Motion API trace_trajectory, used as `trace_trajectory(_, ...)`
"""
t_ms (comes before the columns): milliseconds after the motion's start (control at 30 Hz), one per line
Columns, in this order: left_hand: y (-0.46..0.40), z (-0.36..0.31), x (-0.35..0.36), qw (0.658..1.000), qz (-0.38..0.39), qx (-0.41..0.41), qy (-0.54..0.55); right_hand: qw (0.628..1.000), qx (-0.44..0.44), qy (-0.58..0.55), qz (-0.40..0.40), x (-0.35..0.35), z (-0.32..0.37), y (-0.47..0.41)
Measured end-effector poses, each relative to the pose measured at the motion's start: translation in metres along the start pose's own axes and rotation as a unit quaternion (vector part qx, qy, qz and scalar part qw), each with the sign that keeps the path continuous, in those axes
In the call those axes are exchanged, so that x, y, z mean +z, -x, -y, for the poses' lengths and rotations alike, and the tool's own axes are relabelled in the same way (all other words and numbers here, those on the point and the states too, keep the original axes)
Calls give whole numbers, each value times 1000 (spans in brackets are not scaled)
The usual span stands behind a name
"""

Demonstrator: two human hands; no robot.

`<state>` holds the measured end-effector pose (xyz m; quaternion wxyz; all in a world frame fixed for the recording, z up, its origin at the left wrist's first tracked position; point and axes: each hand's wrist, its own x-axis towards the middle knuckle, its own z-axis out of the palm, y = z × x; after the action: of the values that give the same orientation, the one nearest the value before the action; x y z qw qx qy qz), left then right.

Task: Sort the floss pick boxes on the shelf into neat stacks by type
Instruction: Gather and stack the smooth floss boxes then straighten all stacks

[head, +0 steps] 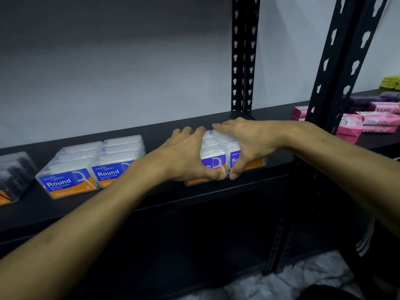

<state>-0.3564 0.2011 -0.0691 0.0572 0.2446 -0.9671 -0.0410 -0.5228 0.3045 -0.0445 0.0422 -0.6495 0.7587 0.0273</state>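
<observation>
Both hands are on the purple-label floss boxes [216,152] sitting mid-shelf [164,126]: left hand [186,154] and right hand [249,144] have fingers curled over the tops, thumbs pinching the front. Two blue "Round" stacks [86,169] sit side by side just to the left.

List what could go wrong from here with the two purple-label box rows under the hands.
1. The purple-label boxes sit at the shelf's front edge; a forward tug from the left hand or right hand could tip them off.
2. Each hand spans a row of several boxes, so unheld ones may slip askew.
3. Sliding left risks bumping the Round boxes.
</observation>
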Motion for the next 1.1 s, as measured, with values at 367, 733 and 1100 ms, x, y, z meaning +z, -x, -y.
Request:
trace_trajectory(367, 19, 3, -34, 990, -75, 7, 117, 994, 0, -97, -55, -22, 1, 25)
trace_trajectory(733, 114, 142, -53, 927, -271, -142, 217, 874, -30, -389, -291, 1, 145, -4)
trace_trajectory(1100, 132, 179, -1, 799, -346, -298, 393, 723, 133, -640, -225, 40, 204, -94)
